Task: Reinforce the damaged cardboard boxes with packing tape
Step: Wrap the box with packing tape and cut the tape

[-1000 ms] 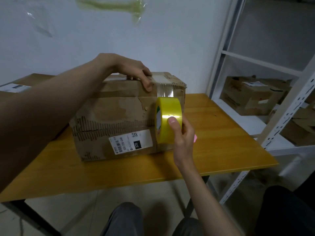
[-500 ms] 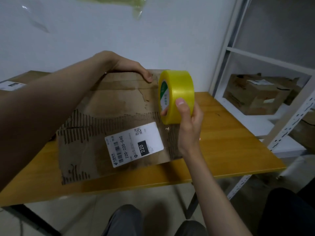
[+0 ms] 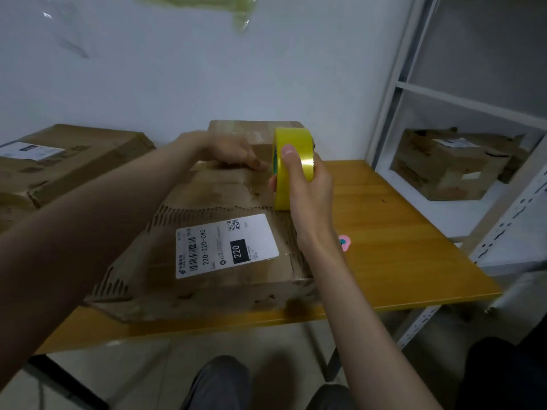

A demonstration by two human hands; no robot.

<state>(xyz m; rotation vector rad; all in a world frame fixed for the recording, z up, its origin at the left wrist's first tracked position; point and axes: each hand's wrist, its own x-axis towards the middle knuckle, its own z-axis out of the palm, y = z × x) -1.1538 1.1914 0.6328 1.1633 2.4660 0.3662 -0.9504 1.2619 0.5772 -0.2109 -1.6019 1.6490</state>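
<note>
Resting place: a torn brown cardboard box with a white shipping label is seen lying on the yellow wooden table.
Right hand: the right hand is curled round a yellow roll of packing tape, thumb laid across its outer band; the roll is held upright against the box's right side.
Left hand: the left hand is laid on the box's far upper face, just left of the roll; its image is blurred and the grip cannot be told.
Surroundings: a second brown cardboard box is noted at left, another on the white metal shelving.
</note>
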